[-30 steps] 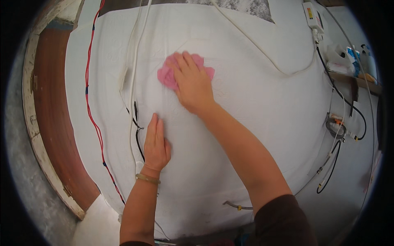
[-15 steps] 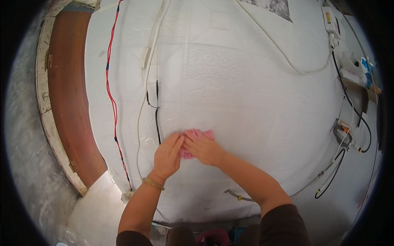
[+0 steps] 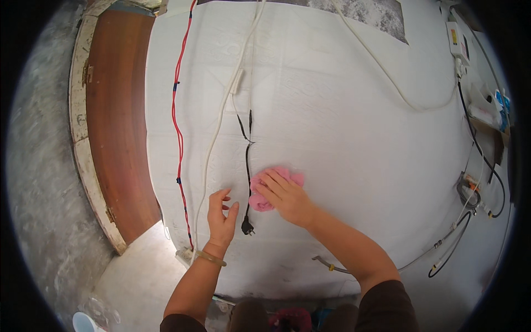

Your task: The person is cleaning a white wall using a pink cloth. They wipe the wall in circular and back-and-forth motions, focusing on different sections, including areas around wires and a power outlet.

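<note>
My right hand (image 3: 290,202) presses a crumpled pink cloth (image 3: 260,201) against the white embossed wall covering (image 3: 365,160), its fingers laid over the cloth. To the left of it, my left hand (image 3: 221,218) is raised with nothing in it, the fingers loosely bent and apart from the thumb. Between the two hands a black two-pin plug (image 3: 247,226) dangles on its cord, which passes along the left side of the cloth. A bangle (image 3: 210,258) circles my left wrist.
White cables (image 3: 213,144) and a red twisted wire (image 3: 177,116) run down the left part of the wall, beside a brown door (image 3: 119,122). On the right are a white switch box (image 3: 457,41), black cords and a grey hose (image 3: 409,265). A pale bucket (image 3: 84,322) stands at lower left.
My left hand has come away from the cloth and opened. The right hand stays on the cloth. The view has shifted, and the black plug, hidden before, now shows.
</note>
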### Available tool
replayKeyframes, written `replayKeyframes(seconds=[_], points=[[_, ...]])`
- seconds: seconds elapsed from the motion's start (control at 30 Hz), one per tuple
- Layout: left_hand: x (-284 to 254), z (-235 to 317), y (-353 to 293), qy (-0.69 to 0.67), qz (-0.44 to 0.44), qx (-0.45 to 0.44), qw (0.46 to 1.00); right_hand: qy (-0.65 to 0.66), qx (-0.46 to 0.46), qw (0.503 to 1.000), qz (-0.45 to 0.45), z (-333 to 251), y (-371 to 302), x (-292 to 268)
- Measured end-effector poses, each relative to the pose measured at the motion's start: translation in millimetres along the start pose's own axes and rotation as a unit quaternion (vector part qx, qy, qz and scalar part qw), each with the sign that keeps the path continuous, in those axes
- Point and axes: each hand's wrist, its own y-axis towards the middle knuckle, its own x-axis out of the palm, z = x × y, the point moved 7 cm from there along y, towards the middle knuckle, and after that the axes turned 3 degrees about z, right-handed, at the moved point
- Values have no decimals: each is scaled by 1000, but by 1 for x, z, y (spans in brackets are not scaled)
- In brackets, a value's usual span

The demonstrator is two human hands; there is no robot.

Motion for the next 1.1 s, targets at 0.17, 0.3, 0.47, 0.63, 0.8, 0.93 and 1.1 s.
replayKeyframes(seconds=[0.17,0.3,0.47,0.63,0.8,0.93,1.1], points=[[21,24,1,-375,-77,-135,914,220,118,964,96,-20,38,6],[25,32,6,-470,-126,-130,864,418,287,861,24,-27,50,45],[1,11,19,-436,-17,-156,886,374,194,906,-33,-34,63,46],[-29,-15,40,-187,80,-31,979,67,36,995,68,-14,61,-3],[-16,3,36,226,81,184,953,-121,49,986,100,37,36,-8],[5,-28,23,298,57,164,939,-184,55,979,67,54,18,4],[10,-40,30,321,79,167,929,-208,53,974,72,56,12,13]])
